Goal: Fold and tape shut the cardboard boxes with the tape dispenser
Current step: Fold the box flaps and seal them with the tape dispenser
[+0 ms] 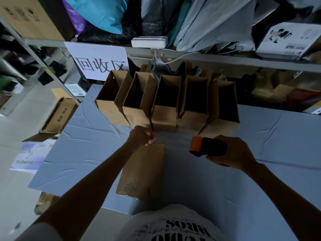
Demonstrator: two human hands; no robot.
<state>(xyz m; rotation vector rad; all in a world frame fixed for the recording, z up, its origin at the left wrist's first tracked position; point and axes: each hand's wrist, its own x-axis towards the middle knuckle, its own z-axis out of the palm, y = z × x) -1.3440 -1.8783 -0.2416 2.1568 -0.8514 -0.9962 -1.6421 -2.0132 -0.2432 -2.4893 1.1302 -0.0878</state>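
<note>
A closed brown cardboard box [142, 173] lies lengthwise on the grey-blue table cover [83, 150] in front of me. My left hand [141, 136] hovers at the box's far end with its fingers curled; whether it pinches anything is hidden. My right hand [232, 153] grips a black tape dispenser with an orange roller [206, 146], held above the table to the right of the box. Behind them stands a row of several open cardboard boxes [166, 101], flaps up.
A metal shelf [191, 58] stuffed with plastic bags runs behind the table, with a white paper sign [99, 61] hanging from it. On the floor at left lie a printed carton [59, 115] and a white bag [31, 157]. The table's left edge is near.
</note>
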